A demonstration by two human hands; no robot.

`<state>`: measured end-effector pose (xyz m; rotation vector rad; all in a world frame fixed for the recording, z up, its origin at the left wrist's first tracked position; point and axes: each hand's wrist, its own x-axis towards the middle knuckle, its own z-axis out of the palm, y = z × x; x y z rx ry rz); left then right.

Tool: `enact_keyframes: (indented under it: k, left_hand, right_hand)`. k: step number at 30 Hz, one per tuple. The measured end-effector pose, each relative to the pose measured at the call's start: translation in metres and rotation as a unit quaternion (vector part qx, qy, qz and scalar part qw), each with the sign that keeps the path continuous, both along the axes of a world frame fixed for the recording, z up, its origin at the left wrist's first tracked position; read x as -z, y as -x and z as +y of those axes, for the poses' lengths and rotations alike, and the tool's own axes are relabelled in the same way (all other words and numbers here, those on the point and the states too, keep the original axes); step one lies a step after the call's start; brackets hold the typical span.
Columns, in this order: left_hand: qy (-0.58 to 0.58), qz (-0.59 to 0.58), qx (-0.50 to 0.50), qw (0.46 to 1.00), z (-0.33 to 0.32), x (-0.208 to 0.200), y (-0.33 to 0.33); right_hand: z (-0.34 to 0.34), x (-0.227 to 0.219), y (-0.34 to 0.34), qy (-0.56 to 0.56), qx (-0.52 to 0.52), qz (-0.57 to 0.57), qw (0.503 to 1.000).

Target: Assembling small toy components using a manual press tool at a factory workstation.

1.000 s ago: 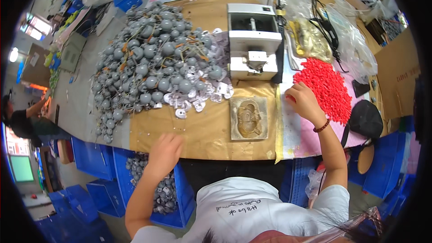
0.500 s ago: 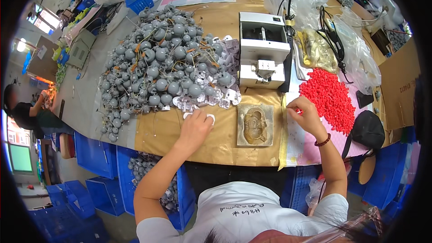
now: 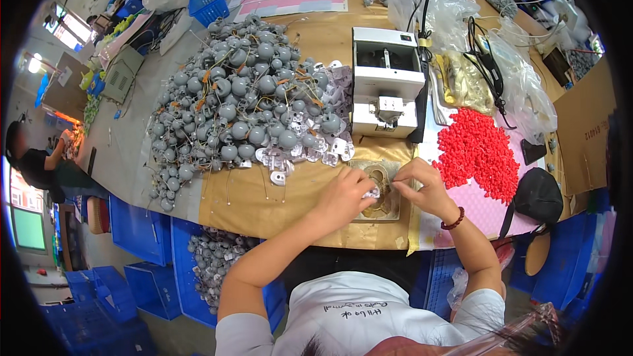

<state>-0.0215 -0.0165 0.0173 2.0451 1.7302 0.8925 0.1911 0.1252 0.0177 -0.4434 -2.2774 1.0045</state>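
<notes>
Over the square block with a hollowed, amber-coloured recess (image 3: 381, 213), my two hands are close together. My left hand (image 3: 343, 199) pinches a small white plastic part (image 3: 373, 192) above that recess. Facing it from the right, my right hand (image 3: 425, 188) has its thumb and fingertips pressed together. Whatever those fingertips hold, if anything, is too small to make out. White plastic parts (image 3: 280, 158) lie left of the block, one of them (image 3: 277, 177) apart at the near edge of the heap. The red pile of small plastic pieces (image 3: 476, 151) is to the right.
A big heap of grey round units with wires (image 3: 237, 99) covers the left of the table. Behind the block stands a white and black machine (image 3: 388, 82). A black pouch (image 3: 537, 191), plastic bags (image 3: 521, 79) and a cardboard box (image 3: 583, 125) are at right. Another person (image 3: 39, 158) sits far left.
My left hand has come right from the white parts to the block, bringing one white part. My right hand has moved left from beside the red pile to meet it.
</notes>
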Motion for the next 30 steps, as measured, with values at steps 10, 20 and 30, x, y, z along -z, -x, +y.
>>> enact_keyframes:
  k: [10,20,30]
  left_hand:
    - [-0.036,-0.080,-0.096,0.992,0.008,0.001,0.008]
    - [-0.139,0.111,-0.355,0.918,0.051,-0.036,0.148]
    - [-0.145,-0.419,-0.201,0.874,0.040,-0.095,0.135]
  right_hand:
    - [-0.016,0.026,0.029,-0.215,-0.055,-0.003,0.975]
    - [-0.028,0.022,0.026,-0.247,-0.040,-0.049,0.967]
    - [-0.022,0.007,0.015,-0.077,0.018,0.026,0.997]
